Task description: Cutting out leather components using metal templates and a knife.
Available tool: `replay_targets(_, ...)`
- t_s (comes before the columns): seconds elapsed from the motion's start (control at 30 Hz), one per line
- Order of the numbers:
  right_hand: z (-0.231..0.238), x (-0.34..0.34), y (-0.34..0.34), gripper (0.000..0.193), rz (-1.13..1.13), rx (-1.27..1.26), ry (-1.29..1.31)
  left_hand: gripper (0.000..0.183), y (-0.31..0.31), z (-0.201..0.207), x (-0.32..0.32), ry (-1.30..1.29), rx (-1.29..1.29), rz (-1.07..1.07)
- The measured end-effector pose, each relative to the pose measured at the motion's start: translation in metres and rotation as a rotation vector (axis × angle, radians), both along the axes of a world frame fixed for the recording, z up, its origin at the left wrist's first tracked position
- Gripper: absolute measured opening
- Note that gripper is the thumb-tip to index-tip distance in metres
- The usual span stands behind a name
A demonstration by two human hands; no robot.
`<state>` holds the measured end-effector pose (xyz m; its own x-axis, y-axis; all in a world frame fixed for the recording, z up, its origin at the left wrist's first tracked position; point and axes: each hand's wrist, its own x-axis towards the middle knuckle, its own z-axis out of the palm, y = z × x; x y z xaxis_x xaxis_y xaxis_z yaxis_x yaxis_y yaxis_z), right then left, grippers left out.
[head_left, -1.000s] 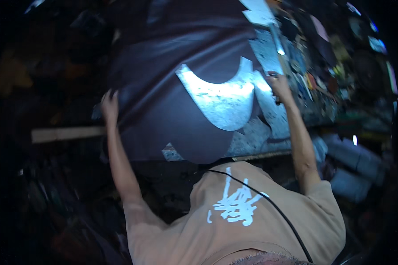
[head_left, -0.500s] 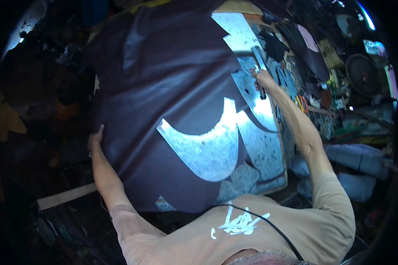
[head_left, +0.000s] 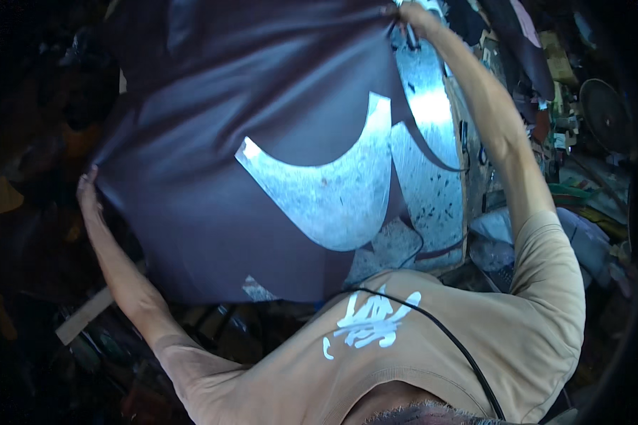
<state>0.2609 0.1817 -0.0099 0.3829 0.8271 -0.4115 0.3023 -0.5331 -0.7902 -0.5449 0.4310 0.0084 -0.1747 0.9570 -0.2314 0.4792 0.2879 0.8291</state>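
Observation:
A large sheet of dark brown leather (head_left: 213,205) spreads over the worktable (head_left: 432,191). My left hand (head_left: 88,190) is closed on its left edge, pulling it taut into a point. At the far right, my right hand (head_left: 417,20) is closed on the leather's upper right edge, where folds gather. Something small and dark shows under those fingers; I cannot make out what. Between my arms, a bright grey crescent shape (head_left: 326,195) shows within the leather; I cannot tell whether it is an opening or a plate lying on top. A narrow leather strip (head_left: 425,149) curves off to the right.
Beyond the table's right edge are a round dark disc (head_left: 604,113), clear plastic wrapping (head_left: 493,230) and mixed scraps. A pale wooden bar (head_left: 85,315) lies at the lower left. A black cable (head_left: 446,333) crosses my shirt.
My left hand has moved outward and up, drawing the leather's left edge with it. My right hand has moved farther away and now grips the leather; the long tool it held no longer shows clearly.

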Motion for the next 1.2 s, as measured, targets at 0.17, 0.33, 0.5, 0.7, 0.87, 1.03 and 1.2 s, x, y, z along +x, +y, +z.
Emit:
replay_targets(0.17, -0.018, 0.019, 0.029, 0.039, -0.246, 0.056, -0.124, 0.032, 0.026, -0.037, -0.002, -0.088, 0.135, 0.217)
replay_targets(0.33, -0.026, -0.027, 0.032, 0.029, -0.361, 0.116, -0.287, 0.038, 0.034, -0.046, -0.070, 0.563, 0.197, 0.207)
replay_targets(0.5, -0.015, -0.066, -0.085, 0.043, 0.161, 0.070, -0.716, 0.068, -0.025, -0.060, -0.080, 0.570, 0.244, 0.269)
replay_targets(0.7, 0.007, -0.177, -0.275, 0.046, 0.135, -0.153, -0.774, 0.062, -0.174, -0.046, 0.112, 0.504, 0.496, -0.283)
replay_targets(0.87, 0.020, -0.252, -0.311, 0.045, 0.010, 0.030, -0.549, 0.062, -0.333, -0.037, 0.203, 0.509, 0.554, -0.699)
replay_targets(1.03, 0.000, -0.302, -0.307, 0.049, -0.137, 0.015, -0.321, 0.082, -0.434, -0.040, 0.261, 0.437, 0.513, -0.940)
replay_targets(1.2, 0.010, -0.341, -0.303, 0.060, -0.122, 0.094, -0.253, 0.083, -0.462, -0.051, 0.299, 0.383, 0.565, -1.069)
